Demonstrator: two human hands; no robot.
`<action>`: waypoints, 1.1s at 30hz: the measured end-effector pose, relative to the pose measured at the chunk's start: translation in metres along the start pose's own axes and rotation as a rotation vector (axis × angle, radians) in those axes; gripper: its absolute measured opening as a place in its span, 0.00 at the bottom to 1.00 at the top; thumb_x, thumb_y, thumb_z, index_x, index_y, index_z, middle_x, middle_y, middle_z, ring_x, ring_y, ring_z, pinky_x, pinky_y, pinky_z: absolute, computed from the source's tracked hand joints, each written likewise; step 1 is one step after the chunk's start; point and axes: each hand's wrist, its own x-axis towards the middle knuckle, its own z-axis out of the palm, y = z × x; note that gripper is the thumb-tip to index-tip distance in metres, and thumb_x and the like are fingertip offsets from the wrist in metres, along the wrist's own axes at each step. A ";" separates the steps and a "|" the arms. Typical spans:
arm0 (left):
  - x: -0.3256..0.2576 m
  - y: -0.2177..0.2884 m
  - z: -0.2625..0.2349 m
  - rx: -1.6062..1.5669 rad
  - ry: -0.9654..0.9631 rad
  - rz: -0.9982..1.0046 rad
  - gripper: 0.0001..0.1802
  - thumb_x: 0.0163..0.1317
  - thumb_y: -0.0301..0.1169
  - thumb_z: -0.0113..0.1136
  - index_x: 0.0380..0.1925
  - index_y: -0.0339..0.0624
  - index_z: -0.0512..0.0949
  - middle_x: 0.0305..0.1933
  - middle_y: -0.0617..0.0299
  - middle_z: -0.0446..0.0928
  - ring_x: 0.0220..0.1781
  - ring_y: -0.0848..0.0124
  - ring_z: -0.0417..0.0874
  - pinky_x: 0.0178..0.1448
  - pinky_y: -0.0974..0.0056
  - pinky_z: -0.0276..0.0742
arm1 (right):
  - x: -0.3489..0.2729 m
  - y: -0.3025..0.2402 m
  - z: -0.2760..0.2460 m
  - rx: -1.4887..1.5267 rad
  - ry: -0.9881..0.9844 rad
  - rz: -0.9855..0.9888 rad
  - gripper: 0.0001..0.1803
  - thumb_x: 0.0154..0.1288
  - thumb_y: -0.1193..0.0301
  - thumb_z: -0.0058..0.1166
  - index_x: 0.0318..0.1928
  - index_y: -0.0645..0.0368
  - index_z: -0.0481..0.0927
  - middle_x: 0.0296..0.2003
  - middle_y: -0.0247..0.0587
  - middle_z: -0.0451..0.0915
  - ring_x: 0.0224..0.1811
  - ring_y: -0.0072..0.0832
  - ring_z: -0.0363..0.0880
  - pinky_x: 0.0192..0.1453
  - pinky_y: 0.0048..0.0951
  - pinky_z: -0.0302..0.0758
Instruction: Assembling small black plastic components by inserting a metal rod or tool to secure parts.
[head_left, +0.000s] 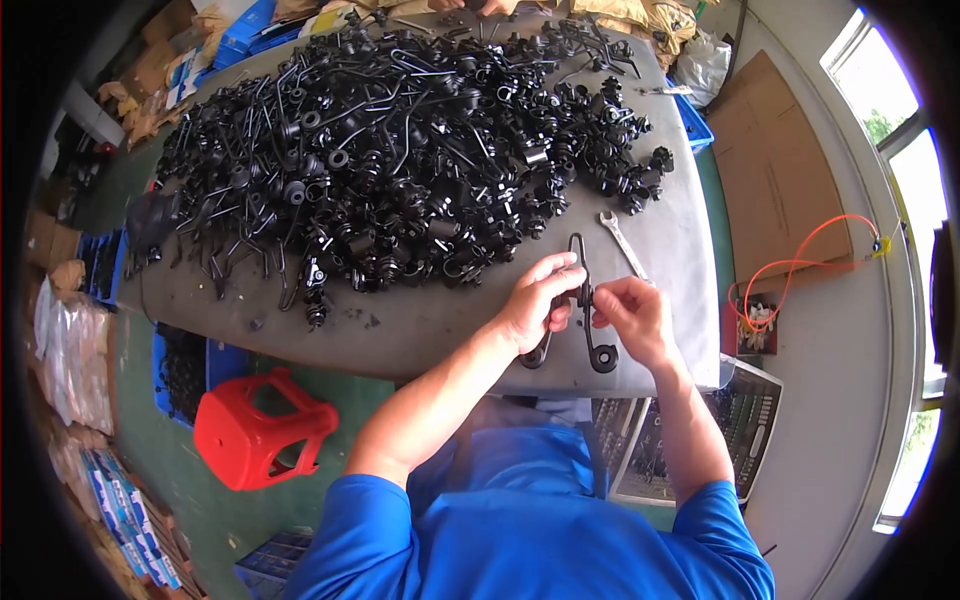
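Black bracket [586, 296], slim and bent, with a narrow loop [577, 240] at the twelve o'clock end and a thick ringed eye [604, 358] at six o'clock. Sits over the four o'clock part of the tabletop [440, 335], close to the near edge; cannot tell whether resting on the surface or lifted just clear of it. Gripped from nine o'clock by the left hand [540, 300], with thumb and fingers closed on the middle stretch. Pinched from three o'clock by the right hand [640, 318], with fingertips drawn together against the same stretch; cannot tell whether on a small fitting as well. At seven o'clock, partly covered by the left hand, another black ring-ended part [535, 357]. At one o'clock, near the loop, a silver wrench [622, 245]. At ten o'clock, a broad heap of black parts [400, 170].

Looks to be rigid metal, probably light enough for one hand yet likely heavier toward the eye, so apt to swing down at six o'clock if pinched only by the loop. Seems smooth, possibly slick on the dark finish; unlikely to break, though perhaps easy to scratch. May give slightly at the eye, if rubber-lined. Best held firmly around the middle stretch from nine o'clock, leaving three o'clock free for fingertips; steady, if needed, just above the eye.
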 end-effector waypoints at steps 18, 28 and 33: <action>-0.004 0.004 0.015 0.117 0.030 0.090 0.25 0.67 0.42 0.55 0.60 0.44 0.67 0.34 0.62 0.72 0.19 0.77 0.66 0.20 0.72 0.59 | -0.005 0.013 -0.005 0.159 -0.128 0.041 0.24 0.76 0.54 0.38 0.30 0.58 0.73 0.21 0.29 0.72 0.22 0.16 0.67 0.26 0.21 0.67; -0.015 0.006 0.018 0.233 0.079 0.170 0.25 0.68 0.43 0.55 0.60 0.42 0.68 0.32 0.62 0.73 0.19 0.78 0.66 0.20 0.73 0.59 | -0.013 0.003 0.004 0.122 -0.190 0.179 0.19 0.76 0.59 0.39 0.32 0.59 0.70 0.23 0.29 0.70 0.25 0.16 0.66 0.30 0.21 0.68; -0.013 0.003 0.020 0.327 0.143 0.245 0.27 0.63 0.43 0.62 0.57 0.39 0.70 0.29 0.66 0.73 0.17 0.83 0.66 0.19 0.76 0.58 | -0.012 0.005 0.014 0.110 -0.121 -0.003 0.21 0.77 0.58 0.39 0.27 0.57 0.69 0.23 0.29 0.71 0.24 0.15 0.65 0.27 0.20 0.65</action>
